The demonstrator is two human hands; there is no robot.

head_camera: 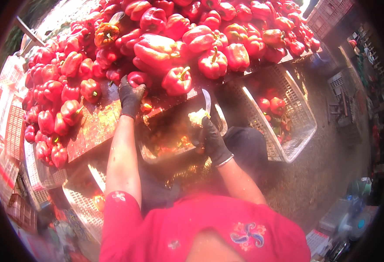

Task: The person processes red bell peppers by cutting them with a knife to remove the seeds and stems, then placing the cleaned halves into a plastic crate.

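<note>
A big heap of red bell peppers (154,49) covers the wet table (95,122). At the heap's near edge my left hand (130,96), in a dark glove, has its fingers against a red bell pepper (139,79); how firmly it grips cannot be told. My right hand (211,137), gloved too, is closed around a knife with a curved blade (207,101), its tip pointing away from me. A pale, seedy pepper core (198,117) is at the base of the blade, by my thumb. The knife's handle is mostly hidden by the glove.
Below the table edge, between my arms, stands a crate (152,160) with pepper scraps. A white plastic crate (290,154) to the right holds red and green pieces. Another white crate (80,196) is at lower left. Stacked crates (12,121) line the far left.
</note>
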